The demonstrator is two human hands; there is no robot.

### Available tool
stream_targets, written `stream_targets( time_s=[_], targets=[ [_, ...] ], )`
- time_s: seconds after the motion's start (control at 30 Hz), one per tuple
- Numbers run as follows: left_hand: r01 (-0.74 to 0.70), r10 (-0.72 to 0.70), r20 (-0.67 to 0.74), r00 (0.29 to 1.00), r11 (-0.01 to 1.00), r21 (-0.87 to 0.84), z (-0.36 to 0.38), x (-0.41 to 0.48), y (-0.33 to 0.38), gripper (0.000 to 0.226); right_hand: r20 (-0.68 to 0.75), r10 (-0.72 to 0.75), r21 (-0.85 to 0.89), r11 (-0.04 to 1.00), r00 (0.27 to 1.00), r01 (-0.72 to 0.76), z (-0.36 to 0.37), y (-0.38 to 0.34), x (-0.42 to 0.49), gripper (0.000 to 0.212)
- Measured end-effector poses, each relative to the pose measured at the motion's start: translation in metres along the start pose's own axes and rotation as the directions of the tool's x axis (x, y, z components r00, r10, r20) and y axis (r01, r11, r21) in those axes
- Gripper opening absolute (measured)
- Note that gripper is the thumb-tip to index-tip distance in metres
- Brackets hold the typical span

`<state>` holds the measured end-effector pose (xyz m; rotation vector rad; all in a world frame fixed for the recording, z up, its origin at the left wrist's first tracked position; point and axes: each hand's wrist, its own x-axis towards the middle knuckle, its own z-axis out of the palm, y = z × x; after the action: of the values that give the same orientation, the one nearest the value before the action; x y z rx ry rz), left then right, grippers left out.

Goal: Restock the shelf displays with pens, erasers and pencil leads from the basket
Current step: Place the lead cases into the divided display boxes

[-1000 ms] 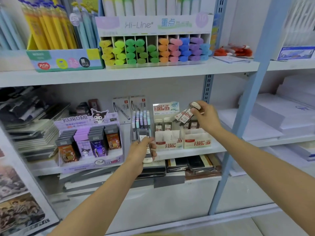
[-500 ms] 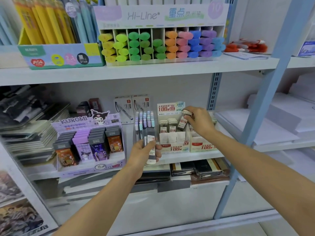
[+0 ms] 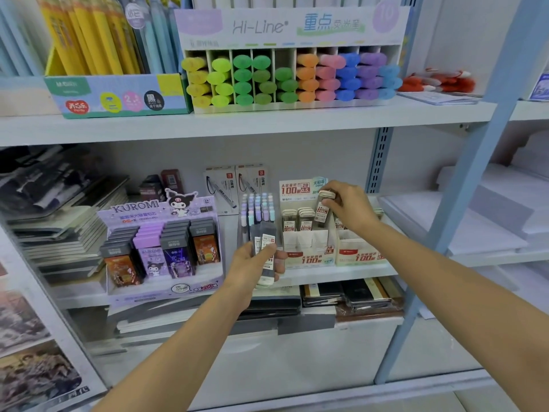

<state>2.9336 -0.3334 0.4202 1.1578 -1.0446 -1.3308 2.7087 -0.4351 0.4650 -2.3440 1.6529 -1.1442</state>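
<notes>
Head view, nearest first.

Item one: my left hand [image 3: 252,269], low in front of the middle shelf's edge. Fingers and thumb are curled round a small bundle of grey lead cases [image 3: 263,242], which stand upright with their labels facing me.

Item two: my right hand [image 3: 349,208], reaching further in. Thumb and fingertips pinch the cap end of a single lead case [image 3: 322,210]. It hangs upright over the left cream display box [image 3: 309,251], just beside the cases standing in that box's back row. A matching second box [image 3: 361,257] sits against the first on its right, partly hidden behind my wrist.

Item three: middle shelf [image 3: 335,273], a white board. It also carries a rack of pastel-capped pens [image 3: 258,208], a purple Kuromi display [image 3: 162,248] of lead packs to the left, and stacked notebooks [image 3: 59,227] at far left. Dark flat books [image 3: 350,295] lie under the board.

Item four: blue upright post [image 3: 463,203] at right, with white paper stacks [image 3: 490,224] beyond it.

Item five: upper shelf [image 3: 237,124], holding a Hi-Line highlighter display [image 3: 291,80] sorted yellow through purple to blue. A box of yellow pens [image 3: 116,95] stands to its left.
</notes>
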Motion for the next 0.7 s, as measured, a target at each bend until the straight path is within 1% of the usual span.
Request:
stream_targets(
  time_s=[0.1, 0.17, 0.23, 0.3, 0.4, 0.5, 0.57, 0.6, 0.67, 0.7],
  targets=[
    [-0.01, 0.01, 0.004, 1.0, 1.0, 0.007, -0.002, -0.001, 0.001, 0.009, 0.039, 0.006, -0.036, 0.999, 0.999, -0.005, -0.002, 0.002, 0.001, 0.023],
    [0.002, -0.002, 0.009, 1.0, 1.0, -0.009, -0.003, -0.001, 0.003, 0.007, 0.056, -0.015, -0.046, 0.999, 0.998, 0.018, 0.0, 0.001, 0.0, 0.022],
    [0.03, -0.029, 0.025, 0.999, 0.999, -0.027, -0.003, -0.002, 0.005, 0.007, 0.017, -0.027, -0.048, 0.998, 1.0, 0.027, 0.002, -0.001, -0.001, 0.021],
    [0.062, -0.06, 0.05, 0.997, 0.997, -0.042, -0.004, -0.003, 0.006, 0.011, -0.003, -0.002, -0.045, 0.999, 1.0, 0.002, 0.003, -0.001, 0.0, 0.021],
    [0.094, -0.091, 0.072, 0.993, 0.995, -0.036, -0.006, -0.003, 0.007, 0.02, 0.091, 0.019, -0.087, 0.996, 0.996, -0.011, 0.009, 0.003, -0.001, 0.023],
    [0.1, -0.101, 0.055, 0.993, 0.995, 0.017, -0.007, -0.003, 0.006, 0.026, 0.127, 0.068, -0.129, 0.99, 0.99, -0.051, 0.015, 0.004, -0.003, 0.03],
    [0.092, -0.096, 0.052, 0.994, 0.993, 0.071, -0.008, -0.004, 0.005, 0.032, 0.099, 0.07, -0.092, 0.994, 0.993, -0.06, 0.013, 0.0, -0.006, 0.034],
    [0.085, -0.09, 0.052, 0.995, 0.992, 0.098, -0.008, -0.004, 0.005, 0.035, 0.054, 0.049, -0.051, 0.998, 0.997, -0.046, 0.009, -0.004, -0.008, 0.033],
    [0.071, -0.077, 0.035, 0.996, 0.987, 0.148, -0.006, -0.005, 0.006, 0.038, -0.037, 0.002, 0.075, 0.997, 0.999, 0.001, 0.001, -0.017, -0.016, 0.026],
    [0.066, -0.071, 0.026, 0.997, 0.983, 0.17, -0.005, -0.006, 0.007, 0.038, -0.03, -0.014, 0.157, 0.987, 0.999, 0.018, -0.002, -0.026, -0.021, 0.025]
  ],
)
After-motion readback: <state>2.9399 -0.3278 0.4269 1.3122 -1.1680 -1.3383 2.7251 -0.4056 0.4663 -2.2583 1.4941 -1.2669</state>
